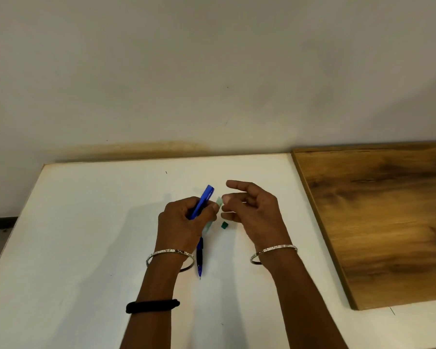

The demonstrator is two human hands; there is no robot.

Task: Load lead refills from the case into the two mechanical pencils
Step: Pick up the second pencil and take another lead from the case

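The left hand (184,222), just left of the frame's centre, has its fingers clenched around two things at once: a blue mechanical pencil (202,200) that sticks up and to the right out of the fist, and a pale, see-through lead case (219,201) whose top end pokes out beside the fingertips. The right hand (252,210) hovers just to the right of it, thumb tip at the mouth of the case, forefinger lifted clear and the other fingers loosely curled. Whether a lead is pinched there I cannot tell; a refill would be too thin to show.

A small green cap (224,224), probably the case's, lies on the white desk (86,235) below the right fingertips. The second mechanical pencil (199,258) lies on the desk below the left hand, near the wrist, its point toward the bottom of the frame. A wooden board (375,217) fills the right side.

The step in hand looks like drawing a refill out of the opened case. Next, the lead has to be brought to the open back end of the held pencil and fed in straight. That calls for a light pinch and careful aim, since such a lead snaps easily. The pencil on the desk seems not yet in turn.
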